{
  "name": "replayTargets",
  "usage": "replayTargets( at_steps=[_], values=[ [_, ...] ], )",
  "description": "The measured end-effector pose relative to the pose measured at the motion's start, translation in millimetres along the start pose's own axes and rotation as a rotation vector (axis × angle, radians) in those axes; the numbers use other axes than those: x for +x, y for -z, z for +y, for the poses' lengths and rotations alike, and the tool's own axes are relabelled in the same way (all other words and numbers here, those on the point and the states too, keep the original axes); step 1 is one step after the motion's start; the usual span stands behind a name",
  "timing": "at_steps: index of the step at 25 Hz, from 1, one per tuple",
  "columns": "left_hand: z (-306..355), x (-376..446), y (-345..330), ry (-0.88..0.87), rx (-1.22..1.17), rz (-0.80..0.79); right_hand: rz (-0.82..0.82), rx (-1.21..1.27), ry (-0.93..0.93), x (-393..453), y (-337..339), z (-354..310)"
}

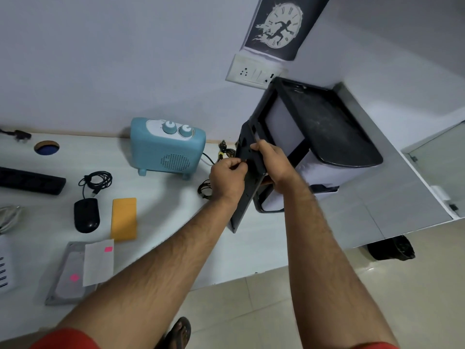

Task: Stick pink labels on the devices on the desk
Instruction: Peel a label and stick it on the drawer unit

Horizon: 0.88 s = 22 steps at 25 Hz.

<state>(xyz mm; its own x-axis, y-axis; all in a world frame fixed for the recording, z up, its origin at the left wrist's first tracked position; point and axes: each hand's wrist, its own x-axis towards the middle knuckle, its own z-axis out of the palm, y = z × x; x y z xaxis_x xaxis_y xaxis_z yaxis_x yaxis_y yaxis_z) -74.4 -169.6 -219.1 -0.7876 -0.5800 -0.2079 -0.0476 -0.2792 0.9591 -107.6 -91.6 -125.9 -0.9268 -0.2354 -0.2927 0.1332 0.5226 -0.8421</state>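
Observation:
My right hand (270,161) grips the upper edge of a flat black device (242,197), tilted up on its edge above the white desk (163,222). My left hand (227,176) presses pinched fingers against its dark face; whether a label sits under them is hidden. A white backing sheet (98,265) carrying one pink label (108,249) lies at the front left, overlapping a grey flat device (66,280) that bears a pink label (74,277).
On the desk are a blue heater with two knobs (167,147), a black mouse (86,214) with coiled cable, an orange card (124,219), a black keyboard (30,181) and a cable hole (46,147). A printer (322,147) stands at right.

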Motion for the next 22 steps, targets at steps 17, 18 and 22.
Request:
replayTargets(
  at_steps=[17, 18, 22],
  values=[
    [-23, -29, -35, -0.108, 0.028, -0.113, 0.004, 0.076, 0.007, 7, 24, 11],
    [-23, -31, -36, -0.108, 0.019, -0.116, 0.007, 0.083, 0.008, 6, 24, 11],
    [-26, -36, -40, -0.099, 0.070, -0.063, 0.007, 0.083, 0.001, 6, 23, 11]
  ],
)
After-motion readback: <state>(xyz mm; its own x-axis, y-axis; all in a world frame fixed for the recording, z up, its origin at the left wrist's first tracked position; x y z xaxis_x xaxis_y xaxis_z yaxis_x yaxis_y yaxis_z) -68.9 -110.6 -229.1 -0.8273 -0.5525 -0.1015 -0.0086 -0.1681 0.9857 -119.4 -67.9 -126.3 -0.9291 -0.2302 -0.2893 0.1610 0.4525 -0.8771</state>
